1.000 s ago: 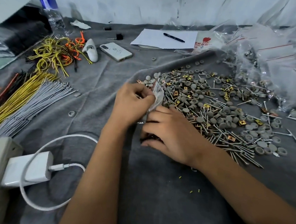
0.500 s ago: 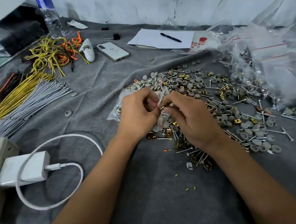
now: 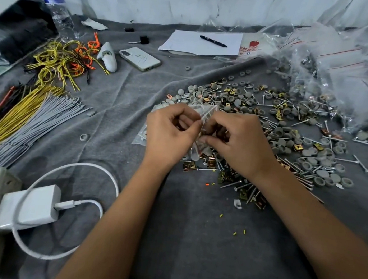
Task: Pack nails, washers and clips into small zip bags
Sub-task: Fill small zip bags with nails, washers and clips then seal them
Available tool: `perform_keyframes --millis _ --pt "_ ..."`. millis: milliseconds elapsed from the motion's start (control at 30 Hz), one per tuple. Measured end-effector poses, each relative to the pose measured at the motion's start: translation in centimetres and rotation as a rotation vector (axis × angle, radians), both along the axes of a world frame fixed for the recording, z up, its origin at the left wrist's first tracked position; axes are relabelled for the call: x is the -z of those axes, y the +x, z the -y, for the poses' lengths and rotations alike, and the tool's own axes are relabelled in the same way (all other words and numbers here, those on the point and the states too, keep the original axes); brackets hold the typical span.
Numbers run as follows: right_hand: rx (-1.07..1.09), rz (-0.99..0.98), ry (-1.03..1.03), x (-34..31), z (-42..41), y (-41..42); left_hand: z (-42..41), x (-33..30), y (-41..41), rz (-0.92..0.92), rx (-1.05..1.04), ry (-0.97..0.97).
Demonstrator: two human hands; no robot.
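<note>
Head view: left hand (image 3: pixel 170 136) and right hand (image 3: pixel 239 143) both pinch the mouth of a small clear plastic zip bag (image 3: pixel 204 116), held between them just above the grey-cloth bench (image 3: pixel 193 238). Loose steel nails, grey washers and brass clips (image 3: pixel 292 134) lie right of it, nearest the right hand.

I have both forearms extended forward and converging; my left hand (image 3: pixel 170 136) and right hand (image 3: pixel 237 141) meet knuckles-up, fingers curled inward in pinch grips
</note>
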State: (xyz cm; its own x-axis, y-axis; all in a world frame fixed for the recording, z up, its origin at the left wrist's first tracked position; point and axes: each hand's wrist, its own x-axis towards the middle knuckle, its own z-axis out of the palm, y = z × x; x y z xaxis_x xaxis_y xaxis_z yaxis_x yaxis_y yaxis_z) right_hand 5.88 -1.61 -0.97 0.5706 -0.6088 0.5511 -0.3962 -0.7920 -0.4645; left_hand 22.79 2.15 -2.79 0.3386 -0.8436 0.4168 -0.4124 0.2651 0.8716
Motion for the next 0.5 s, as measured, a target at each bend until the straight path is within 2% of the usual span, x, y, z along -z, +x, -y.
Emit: perform_keyframes --millis 300,367,500 --pt "-0.01 0.05 -0.11 -0.2 -0.1 -1.0 0.3 0.1 0.4 -0.082 -0.094 0.018" --pt "-0.098 -0.015 -0.095 -0.3 -0.4 -1.2 0.4 0.0 0.5 -0.099 -0.12 0.024" --pt "-0.257 -0.271 0.016 -0.1 -0.9 -0.8 0.6 -0.1 0.5 -0.104 -0.145 0.036"
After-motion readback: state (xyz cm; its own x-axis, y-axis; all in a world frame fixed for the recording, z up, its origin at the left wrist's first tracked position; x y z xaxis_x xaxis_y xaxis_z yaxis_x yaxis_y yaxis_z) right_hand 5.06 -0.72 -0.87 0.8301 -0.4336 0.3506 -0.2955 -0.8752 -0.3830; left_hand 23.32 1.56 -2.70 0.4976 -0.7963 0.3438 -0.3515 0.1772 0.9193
